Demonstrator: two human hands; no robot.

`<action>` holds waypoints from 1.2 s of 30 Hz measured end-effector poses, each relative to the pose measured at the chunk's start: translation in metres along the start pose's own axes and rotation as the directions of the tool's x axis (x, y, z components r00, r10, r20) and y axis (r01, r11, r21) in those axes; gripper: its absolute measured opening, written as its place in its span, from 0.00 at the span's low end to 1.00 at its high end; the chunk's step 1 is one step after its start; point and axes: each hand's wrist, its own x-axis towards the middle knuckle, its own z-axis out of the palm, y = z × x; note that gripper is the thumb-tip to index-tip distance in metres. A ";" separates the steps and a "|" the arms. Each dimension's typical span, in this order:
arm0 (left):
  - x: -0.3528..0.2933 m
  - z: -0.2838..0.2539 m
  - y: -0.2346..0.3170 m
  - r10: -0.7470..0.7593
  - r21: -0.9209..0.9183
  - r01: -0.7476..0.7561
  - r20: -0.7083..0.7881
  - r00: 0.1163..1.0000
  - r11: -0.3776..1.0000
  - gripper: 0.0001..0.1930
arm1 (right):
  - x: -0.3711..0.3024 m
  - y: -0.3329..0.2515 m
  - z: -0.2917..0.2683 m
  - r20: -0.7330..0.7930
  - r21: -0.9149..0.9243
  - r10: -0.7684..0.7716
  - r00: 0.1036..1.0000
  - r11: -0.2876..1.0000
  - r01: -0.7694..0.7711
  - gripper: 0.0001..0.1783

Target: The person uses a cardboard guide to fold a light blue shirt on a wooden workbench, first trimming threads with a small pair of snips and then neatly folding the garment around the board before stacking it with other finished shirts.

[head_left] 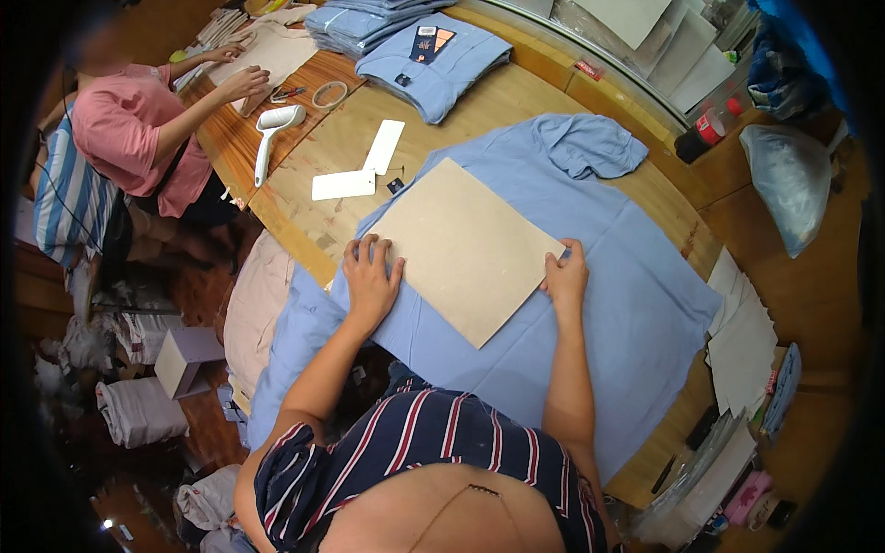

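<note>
A light blue shirt (pixel 627 295) is spread over the table, one sleeve (pixel 590 152) bunched at its far side. On it lies a flat tan cardboard sheet (pixel 470 249), turned cornerwise to me. My right hand (pixel 566 275) pinches the sheet's right corner between thumb and bent fingers. At the sheet's left corner, my left hand (pixel 371 284) rests on the shirt with fingers apart, its fingertips by the sheet's edge. Two white tags (pixel 359 170) lie beyond the sheet, beside a small dark label (pixel 395 185).
A lint roller (pixel 269 138) and a tape roll (pixel 330 94) lie at the far left. Folded blue shirts (pixel 442 69) are stacked behind. A co-worker in pink (pixel 129 120) handles pale cloth (pixel 277 55). A dark bottle (pixel 705 134) lies far right; papers (pixel 742 341) hang over the right edge.
</note>
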 end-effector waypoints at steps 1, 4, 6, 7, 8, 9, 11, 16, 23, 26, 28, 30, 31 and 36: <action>0.001 0.000 0.000 0.000 0.000 0.000 0.000 1.000 1.000 0.17 | -0.002 -0.001 -0.001 0.001 -0.005 0.010 1.000 1.000 -0.010 0.17; -0.001 -0.003 0.003 -0.023 0.033 0.022 0.034 0.999 0.999 0.18 | -0.004 -0.004 -0.002 0.011 -0.043 -0.040 0.999 0.998 0.041 0.19; 0.005 -0.004 0.010 -0.064 0.096 0.057 0.076 0.995 0.994 0.18 | -0.006 -0.003 -0.001 0.031 -0.068 -0.065 0.997 0.995 0.067 0.21; 0.009 0.000 0.013 -0.059 0.093 0.051 0.083 0.995 0.994 0.19 | -0.006 -0.003 -0.001 0.047 -0.078 -0.060 0.997 0.995 0.063 0.21; 0.013 0.005 0.016 -0.053 0.090 0.045 0.089 0.995 0.995 0.20 | -0.006 -0.003 0.000 0.062 -0.087 -0.054 0.997 0.994 0.059 0.21; 0.020 0.009 0.022 -0.039 0.083 0.031 0.092 0.995 0.996 0.21 | -0.004 0.001 0.001 0.049 -0.084 -0.054 0.997 0.995 0.058 0.21; 0.032 0.014 0.038 0.061 0.060 -0.067 0.093 0.994 0.996 0.23 | 0.000 0.011 0.007 0.021 -0.077 -0.054 0.998 0.995 0.056 0.20; 0.043 0.030 0.042 0.139 0.098 -0.152 0.128 0.982 0.984 0.26 | -0.009 -0.008 0.006 0.037 -0.104 -0.003 0.999 0.995 0.007 0.20; 0.039 0.036 0.041 0.134 0.098 -0.149 0.146 0.980 0.984 0.26 | -0.005 0.002 0.010 0.007 -0.120 -0.042 0.999 0.992 0.043 0.20; 0.040 0.035 0.040 0.113 0.102 -0.130 0.156 0.981 0.986 0.26 | -0.004 -0.003 0.013 0.026 -0.111 -0.021 0.999 0.994 0.023 0.20; 0.042 0.034 0.041 0.099 0.098 -0.116 0.166 0.981 0.988 0.27 | 0.001 0.002 0.014 0.020 -0.148 -0.047 0.999 0.988 0.050 0.20; 0.046 0.036 0.040 0.097 0.097 -0.115 0.178 0.979 0.989 0.27 | 0.007 0.009 0.018 0.009 -0.214 -0.104 0.995 0.971 0.103 0.20; 0.047 0.035 0.040 0.096 0.098 -0.116 0.183 0.978 0.988 0.27 | 0.005 0.004 0.014 0.081 -0.137 0.018 0.997 0.990 -0.007 0.21; 0.048 0.031 0.035 0.076 0.108 -0.100 0.212 0.974 0.989 0.26 | 0.025 0.011 -0.053 -0.049 -0.241 -0.098 0.994 0.967 0.084 0.21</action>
